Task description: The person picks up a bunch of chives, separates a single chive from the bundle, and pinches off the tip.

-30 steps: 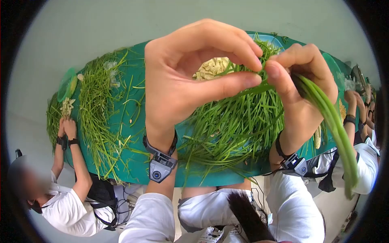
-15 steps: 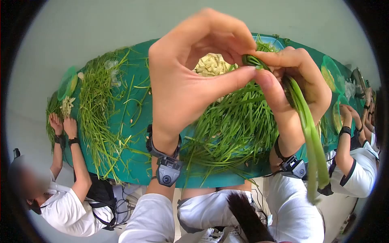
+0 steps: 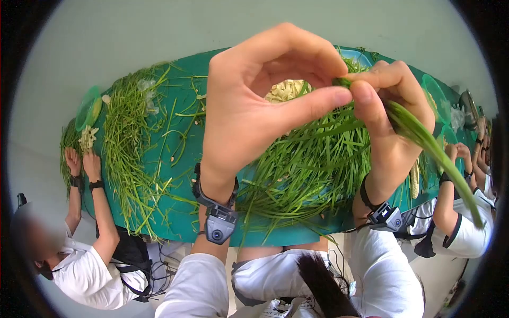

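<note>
Raised over the table, my left hand (image 3: pixel 238 100) pinches the short end of a green stalk (image 3: pixel 432 140) between thumb and fingertips. My right hand (image 3: pixel 389 106) grips the same stalk just beside it, its fingers curled, and the long part hangs out past them to the lower right. The two sets of fingertips nearly touch. Beneath the hands lies a heap of long green stalks (image 3: pixel 313 164). Behind it, partly hidden by my left hand, is a pile of pale pieces (image 3: pixel 286 91).
The green table (image 3: pixel 169 212) holds another green heap (image 3: pixel 127 143) at the left. Green baskets stand at the left (image 3: pixel 88 108) and right (image 3: pixel 428 87). A corn cob (image 3: pixel 414 181) lies at the right. People work at both ends, a co-worker's hands (image 3: pixel 82 164) at the left.
Both hands have moved slightly to the right and closer together at the fingertips. The stalk's hanging part has swung outward to the right.
</note>
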A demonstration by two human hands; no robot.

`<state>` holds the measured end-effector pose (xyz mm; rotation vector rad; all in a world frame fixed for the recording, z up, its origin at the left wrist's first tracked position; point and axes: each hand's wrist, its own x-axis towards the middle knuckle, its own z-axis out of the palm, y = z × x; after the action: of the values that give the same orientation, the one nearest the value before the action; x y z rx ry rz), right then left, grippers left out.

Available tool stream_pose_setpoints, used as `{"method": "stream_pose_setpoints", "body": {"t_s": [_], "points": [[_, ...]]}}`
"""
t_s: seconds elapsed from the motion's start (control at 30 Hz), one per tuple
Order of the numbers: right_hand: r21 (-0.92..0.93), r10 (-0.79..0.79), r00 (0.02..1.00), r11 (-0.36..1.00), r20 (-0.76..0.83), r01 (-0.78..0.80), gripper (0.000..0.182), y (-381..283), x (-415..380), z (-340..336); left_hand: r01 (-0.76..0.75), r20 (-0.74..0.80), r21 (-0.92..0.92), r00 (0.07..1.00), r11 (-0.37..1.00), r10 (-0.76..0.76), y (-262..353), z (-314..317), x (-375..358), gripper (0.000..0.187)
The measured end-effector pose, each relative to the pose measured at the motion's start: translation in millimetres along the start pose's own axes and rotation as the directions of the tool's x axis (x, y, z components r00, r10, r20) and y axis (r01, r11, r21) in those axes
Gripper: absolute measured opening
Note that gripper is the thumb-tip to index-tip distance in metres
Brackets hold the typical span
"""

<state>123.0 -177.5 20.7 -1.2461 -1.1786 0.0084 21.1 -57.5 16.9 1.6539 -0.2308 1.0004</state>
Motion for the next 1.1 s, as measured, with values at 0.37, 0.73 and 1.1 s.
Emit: {"method": "stream_pose_setpoints", "body": {"t_s": [0.37, 0.73, 1.1], "points": [[-0.015, 0.094, 0.994, 0.995, -0.062, -0.095, 0.011, -7.4, -4.1, -1.0, -0.058, -0.071, 0.137, 0.995, 0.989, 0.069, 0.7, 3.6, -5.6, 0.034], [0.130, 0.052, 0.998, 0.990, -0.035, -0.047, 0.014, -2.2, -6.4, 1.6, 0.065, 0.010, -0.180, 0.998, 0.982, -0.064, 0.8, -5.6, -5.2, 0.031], [0.122, -0.012, 1.000, 0.992, -0.029, 0.015, 0.009, 0.8, -9.6, 1.8, 0.071, 0.037, -0.225, 0.997, 0.972, -0.064, -4.9, 2.7, -2.8, 0.039]]}}
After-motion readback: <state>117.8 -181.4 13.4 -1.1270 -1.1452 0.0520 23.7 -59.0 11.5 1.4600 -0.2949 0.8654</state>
